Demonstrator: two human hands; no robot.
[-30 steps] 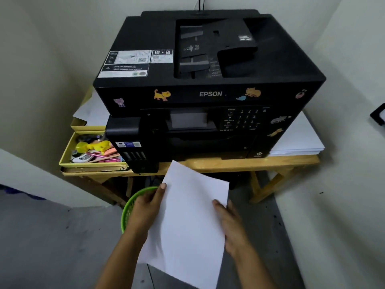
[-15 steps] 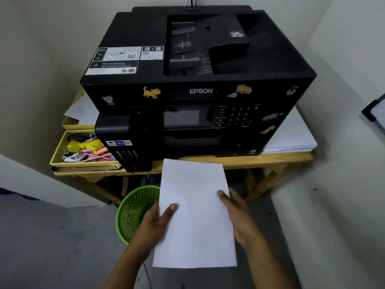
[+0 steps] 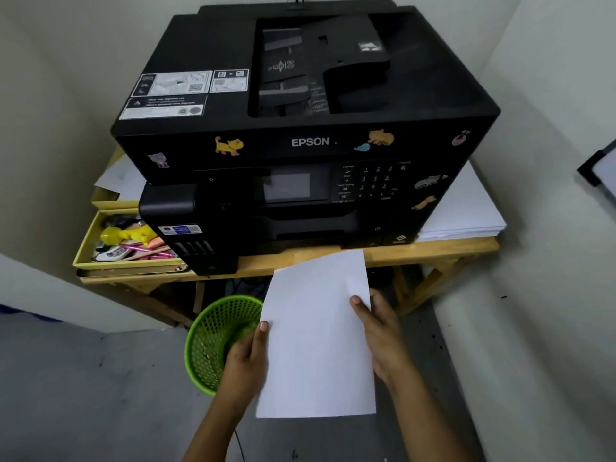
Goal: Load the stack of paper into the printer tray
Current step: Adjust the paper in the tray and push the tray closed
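White paper (image 3: pixel 316 341) is held flat in front of the black Epson printer (image 3: pixel 300 135), its far edge just over the wooden table's front edge. My left hand (image 3: pixel 246 358) grips the paper's left edge, thumb on top. At the right edge my right hand (image 3: pixel 380 338) grips it the same way, fingers underneath. The printer's lower front tray (image 3: pixel 310 228) appears closed. How many sheets I hold cannot be told.
The wooden table (image 3: pixel 433 251) carries the printer, a stack of white paper (image 3: pixel 466 211) at the right, and yellow trays (image 3: pixel 90 248) of small stationery at the left. A green mesh bin (image 3: pixel 213 341) stands on the floor below my left hand. Walls close in on both sides.
The paper has been turned from a tilted diamond pose to nearly square with the printer and moved slightly right and forward. My view has come closer to the printer.
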